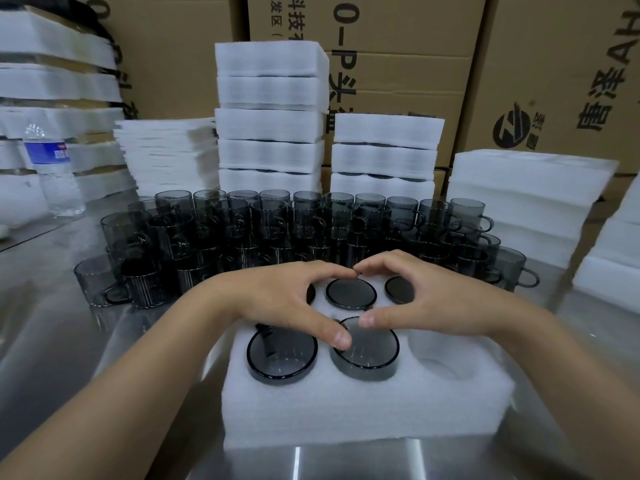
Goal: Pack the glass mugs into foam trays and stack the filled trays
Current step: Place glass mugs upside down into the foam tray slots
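A white foam tray [363,407] lies on the steel table in front of me. Smoky grey glass mugs sit in its holes: several filled, among them the front left mug [282,355] and the front middle mug [367,351]; the front right hole [440,358] is empty. My left hand [277,303] and my right hand [426,299] rest flat on the tray, fingers spread. Both thumbs touch the rim of the front middle mug, and the index fingertips meet above the back middle mug [351,293]. Neither hand grips anything.
A crowd of loose grey mugs [277,230] stands behind the tray. Two stacks of filled trays [270,123] [384,157] rise at the back. Foam sheets [169,154], more foam [519,199] at right, a water bottle [52,171] at left, cardboard boxes [398,46] behind.
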`<state>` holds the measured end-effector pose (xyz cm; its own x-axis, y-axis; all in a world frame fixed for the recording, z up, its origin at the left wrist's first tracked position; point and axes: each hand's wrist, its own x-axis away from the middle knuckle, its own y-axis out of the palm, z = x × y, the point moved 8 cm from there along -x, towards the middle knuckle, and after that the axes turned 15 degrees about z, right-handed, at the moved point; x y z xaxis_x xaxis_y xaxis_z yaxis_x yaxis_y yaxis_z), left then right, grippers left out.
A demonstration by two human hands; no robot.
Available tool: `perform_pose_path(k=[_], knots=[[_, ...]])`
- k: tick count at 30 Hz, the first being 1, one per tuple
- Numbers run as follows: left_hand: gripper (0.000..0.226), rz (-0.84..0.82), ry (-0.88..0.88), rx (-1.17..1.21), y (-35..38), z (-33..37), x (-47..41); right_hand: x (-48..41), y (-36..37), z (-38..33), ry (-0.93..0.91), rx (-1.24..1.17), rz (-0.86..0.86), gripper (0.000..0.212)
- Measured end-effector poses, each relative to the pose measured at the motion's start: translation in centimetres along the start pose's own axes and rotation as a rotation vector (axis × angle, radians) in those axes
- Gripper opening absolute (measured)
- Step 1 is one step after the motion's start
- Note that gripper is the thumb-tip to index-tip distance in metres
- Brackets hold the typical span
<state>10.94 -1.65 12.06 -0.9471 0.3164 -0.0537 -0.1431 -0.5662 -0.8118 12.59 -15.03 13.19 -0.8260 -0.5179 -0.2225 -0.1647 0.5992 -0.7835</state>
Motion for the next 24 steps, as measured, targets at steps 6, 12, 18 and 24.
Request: perform_pose_path(k=[6,12,18,24], knots=[[0.100,0.000,-0.009,0.011,0.05,-0.02,-0.05,0.04,0.21,0.16,-0.004,0.042,-0.033,0.075],[0.098,0.008,-0.012,0.000,-0.02,0.00,0.00,0.09,0.55,0.02,-0.006,0.084,-0.084,0.077],[0.097,0.002,-0.008,0.025,-0.03,-0.06,0.02,0.27,0.49,0.00,-0.002,0.091,-0.081,0.083],[0.097,0.016,0.025,0.009,-0.01,-0.37,-0.30,0.30,0.57,-0.08,-0.005,0.084,-0.081,0.077]])
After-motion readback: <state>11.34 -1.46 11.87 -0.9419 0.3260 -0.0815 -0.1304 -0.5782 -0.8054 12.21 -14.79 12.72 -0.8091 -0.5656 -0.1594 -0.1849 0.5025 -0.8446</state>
